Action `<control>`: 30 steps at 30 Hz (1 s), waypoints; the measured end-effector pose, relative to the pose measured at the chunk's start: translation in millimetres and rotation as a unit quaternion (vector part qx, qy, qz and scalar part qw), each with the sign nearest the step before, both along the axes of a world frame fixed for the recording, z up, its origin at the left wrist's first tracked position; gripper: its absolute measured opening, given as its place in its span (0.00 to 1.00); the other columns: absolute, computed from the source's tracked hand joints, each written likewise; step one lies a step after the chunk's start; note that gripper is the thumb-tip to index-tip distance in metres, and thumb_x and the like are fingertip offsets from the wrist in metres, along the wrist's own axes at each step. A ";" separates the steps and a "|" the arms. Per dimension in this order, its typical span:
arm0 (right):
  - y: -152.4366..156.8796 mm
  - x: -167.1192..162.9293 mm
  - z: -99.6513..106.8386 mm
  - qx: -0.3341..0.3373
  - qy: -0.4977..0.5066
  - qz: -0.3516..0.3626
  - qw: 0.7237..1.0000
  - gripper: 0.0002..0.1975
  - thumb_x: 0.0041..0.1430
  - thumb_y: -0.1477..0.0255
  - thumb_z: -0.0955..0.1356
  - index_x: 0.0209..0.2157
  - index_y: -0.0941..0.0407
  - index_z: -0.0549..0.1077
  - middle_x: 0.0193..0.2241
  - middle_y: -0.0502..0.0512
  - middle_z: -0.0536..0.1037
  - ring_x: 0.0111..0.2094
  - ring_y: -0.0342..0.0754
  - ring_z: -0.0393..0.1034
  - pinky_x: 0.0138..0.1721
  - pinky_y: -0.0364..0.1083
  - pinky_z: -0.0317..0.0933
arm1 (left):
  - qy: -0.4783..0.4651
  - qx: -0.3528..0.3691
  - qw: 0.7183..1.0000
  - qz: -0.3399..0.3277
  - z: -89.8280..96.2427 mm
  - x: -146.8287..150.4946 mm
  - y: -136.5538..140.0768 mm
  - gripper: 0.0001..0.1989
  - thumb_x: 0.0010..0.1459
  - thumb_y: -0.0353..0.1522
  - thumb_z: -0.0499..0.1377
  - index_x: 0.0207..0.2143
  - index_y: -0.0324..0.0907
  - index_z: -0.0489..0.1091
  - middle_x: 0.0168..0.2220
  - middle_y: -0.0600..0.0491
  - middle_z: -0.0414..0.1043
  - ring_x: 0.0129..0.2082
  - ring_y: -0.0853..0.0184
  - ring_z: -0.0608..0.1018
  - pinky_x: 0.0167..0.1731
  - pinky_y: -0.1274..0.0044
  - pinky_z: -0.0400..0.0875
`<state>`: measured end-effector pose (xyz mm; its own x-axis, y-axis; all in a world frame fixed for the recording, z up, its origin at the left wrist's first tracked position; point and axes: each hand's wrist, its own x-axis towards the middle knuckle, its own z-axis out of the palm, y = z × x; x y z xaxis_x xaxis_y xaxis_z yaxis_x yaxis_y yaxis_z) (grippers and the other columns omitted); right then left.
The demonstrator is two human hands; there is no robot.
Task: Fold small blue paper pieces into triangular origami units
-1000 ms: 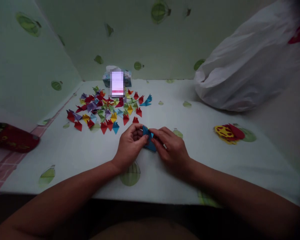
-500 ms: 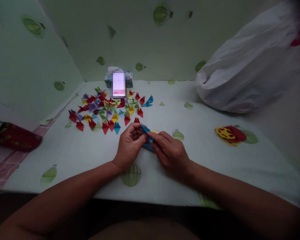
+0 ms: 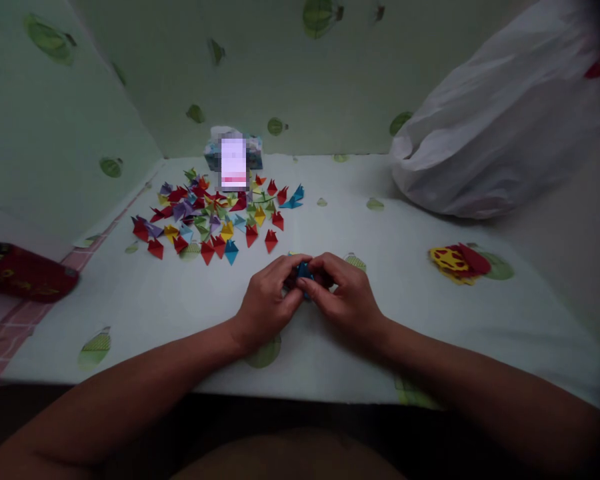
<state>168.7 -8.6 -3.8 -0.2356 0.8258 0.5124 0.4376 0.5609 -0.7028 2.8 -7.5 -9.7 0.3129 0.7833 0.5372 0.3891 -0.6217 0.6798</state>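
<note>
A small piece of folded blue paper (image 3: 306, 271) is pinched between both hands above the table's near middle. My left hand (image 3: 273, 293) is closed on its left side, with the thumb pressed against the paper. From the other side my right hand (image 3: 347, 290) grips it, fingers curled and thumb across the front. The fingers cover much of the paper, so its full shape is hidden. Beyond my left hand lies a spread of small origami figures (image 3: 207, 250) in red, yellow, green, purple and blue.
A phone with a lit screen (image 3: 233, 160) leans against a tissue box (image 3: 255, 153) at the back. The red can (image 3: 27, 272) is at the left edge. A white plastic bag (image 3: 460, 153) bulges at the back right, and red and yellow cut-outs (image 3: 457, 262) lie nearer on that side.
My right hand has turned inward, and both hands now close round the blue paper. The paper is more compact and more covered. My view has tilted slightly.
</note>
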 end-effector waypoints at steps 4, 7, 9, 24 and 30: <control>2.0 -0.3 2.0 -0.026 0.019 0.011 0.999 0.07 0.58 0.76 0.70 0.29 0.56 0.67 0.26 0.49 0.69 0.26 0.43 0.63 0.29 0.44 0.57 | 0.045 0.056 0.997 -0.003 -0.4 -1.3 0.9 0.21 0.57 0.20 0.56 0.53 0.37 0.69 0.47 0.43 0.78 0.46 0.62 0.80 0.48 0.70 0.77; 2.9 -0.3 3.1 -0.043 0.026 0.019 0.999 0.07 0.58 0.77 0.69 0.28 0.56 0.66 0.25 0.49 0.68 0.26 0.43 0.62 0.29 0.44 0.57 | 0.064 0.073 0.995 0.001 -1.8 -1.4 1.1 0.21 0.59 0.21 0.56 0.55 0.38 0.67 0.47 0.44 0.78 0.46 0.62 0.80 0.47 0.69 0.78; 2.9 -0.4 3.5 -0.046 0.031 0.019 0.998 0.07 0.58 0.76 0.69 0.28 0.56 0.66 0.25 0.48 0.68 0.26 0.43 0.61 0.28 0.44 0.56 | 0.073 0.084 0.994 0.005 -2.7 -1.1 1.0 0.21 0.60 0.21 0.55 0.56 0.39 0.67 0.47 0.44 0.78 0.46 0.62 0.80 0.47 0.69 0.78; 1.6 -1.6 3.4 -0.083 0.038 0.029 0.995 0.03 0.57 0.76 0.66 0.30 0.56 0.67 0.26 0.50 0.69 0.27 0.44 0.62 0.29 0.44 0.58 | 0.209 0.178 0.961 0.038 -1.6 -1.1 1.1 0.20 0.67 0.26 0.49 0.60 0.35 0.62 0.41 0.43 0.77 0.38 0.61 0.79 0.39 0.69 0.79; 2.0 -1.2 4.0 -0.099 0.045 0.030 0.994 0.03 0.55 0.76 0.65 0.29 0.55 0.66 0.26 0.50 0.69 0.26 0.44 0.61 0.27 0.44 0.57 | 0.203 0.170 0.964 0.026 -2.2 -1.6 0.9 0.22 0.67 0.25 0.50 0.63 0.35 0.59 0.44 0.42 0.77 0.42 0.61 0.80 0.43 0.68 0.78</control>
